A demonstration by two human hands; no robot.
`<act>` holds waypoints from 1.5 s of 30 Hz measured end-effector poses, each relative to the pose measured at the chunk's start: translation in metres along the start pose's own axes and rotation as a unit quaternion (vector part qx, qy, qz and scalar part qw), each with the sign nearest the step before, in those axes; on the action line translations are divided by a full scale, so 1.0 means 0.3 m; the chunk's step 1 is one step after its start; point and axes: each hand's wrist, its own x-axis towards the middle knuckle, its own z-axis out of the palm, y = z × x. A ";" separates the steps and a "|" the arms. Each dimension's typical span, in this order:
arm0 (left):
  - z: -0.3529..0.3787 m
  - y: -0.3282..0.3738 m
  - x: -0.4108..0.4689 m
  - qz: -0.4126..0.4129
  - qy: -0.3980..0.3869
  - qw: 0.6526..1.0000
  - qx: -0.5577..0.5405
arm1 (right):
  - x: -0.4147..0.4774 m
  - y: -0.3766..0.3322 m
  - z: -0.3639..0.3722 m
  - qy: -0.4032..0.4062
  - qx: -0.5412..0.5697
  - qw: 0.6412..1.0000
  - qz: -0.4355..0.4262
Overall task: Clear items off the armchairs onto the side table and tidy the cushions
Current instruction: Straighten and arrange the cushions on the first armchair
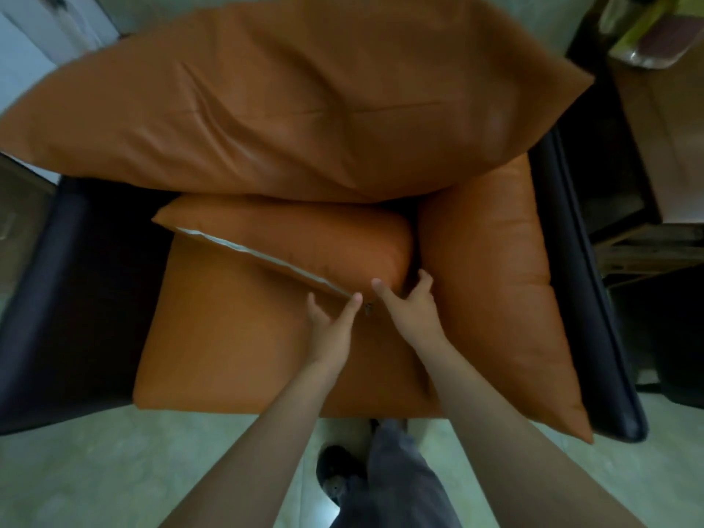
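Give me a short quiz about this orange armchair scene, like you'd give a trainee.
1. True or false: the zip on the small cushion is shut all the way.
2. Which hand has its fingers round the small cushion's near corner? A. left hand B. right hand C. neither
3. How many orange cushions are on the armchair?
Key: 1. False: white lining shows along the open zip. 2. B; the left hand only touches the zip's end with a straight finger. 3. Four: back cushion, small cushion, seat cushion, side cushion.
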 end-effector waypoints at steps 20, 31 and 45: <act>0.221 0.068 0.219 -0.031 0.216 0.969 -0.114 | 0.226 0.005 0.072 -0.036 0.092 0.988 0.123; -0.145 -0.057 0.121 0.015 0.165 0.981 -0.103 | -0.092 0.027 0.383 0.062 0.105 0.986 0.110; -0.722 -0.175 -0.008 0.020 0.061 0.998 0.021 | -0.454 0.112 0.702 0.045 0.311 0.945 0.086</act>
